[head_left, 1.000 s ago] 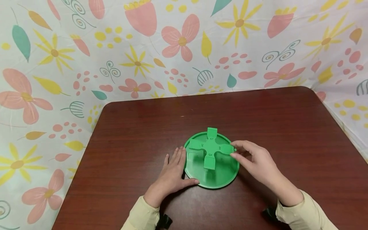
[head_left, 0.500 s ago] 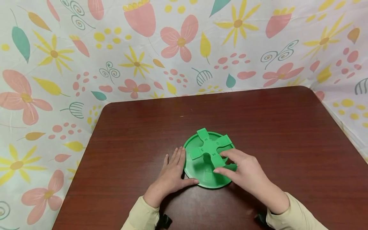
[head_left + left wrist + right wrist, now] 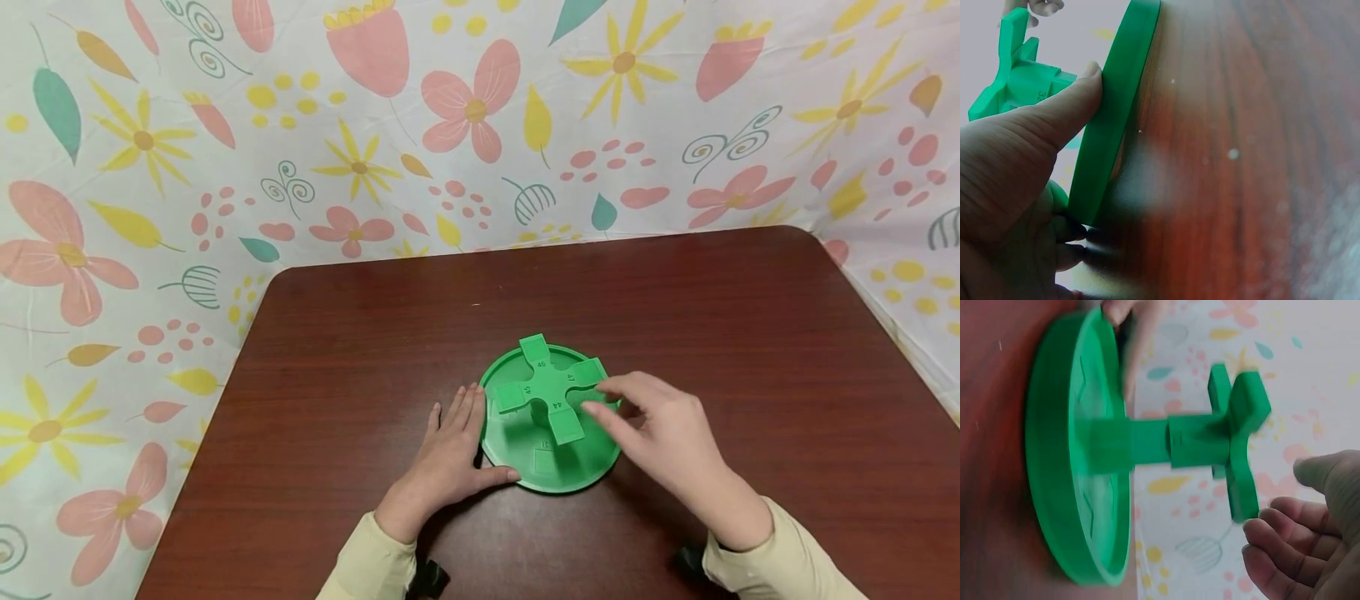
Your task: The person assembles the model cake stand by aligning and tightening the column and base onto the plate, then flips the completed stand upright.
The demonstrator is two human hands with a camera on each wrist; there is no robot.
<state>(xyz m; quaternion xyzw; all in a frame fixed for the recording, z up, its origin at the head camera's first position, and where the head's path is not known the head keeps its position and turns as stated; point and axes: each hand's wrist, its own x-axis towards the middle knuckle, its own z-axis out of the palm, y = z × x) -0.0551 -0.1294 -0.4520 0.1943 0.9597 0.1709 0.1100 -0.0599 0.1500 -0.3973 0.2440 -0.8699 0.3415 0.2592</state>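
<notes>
While the left hand, straight-fingered, rests against the green dish, the right hand, thumb and fingers parted and holding nothing, hangs beside the 4-armed cross; the dish lies about midway between the left and right edges of the table.

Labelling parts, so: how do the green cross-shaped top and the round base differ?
Shape: the cross-shaped top has four arms; the round base is a disc with a raised rim.
Position: the top sits up on a post; the base lies on the table.
Contact: the left hand touches the base; the right hand is beside the top, contact unclear.
Shared: both are green.
</notes>
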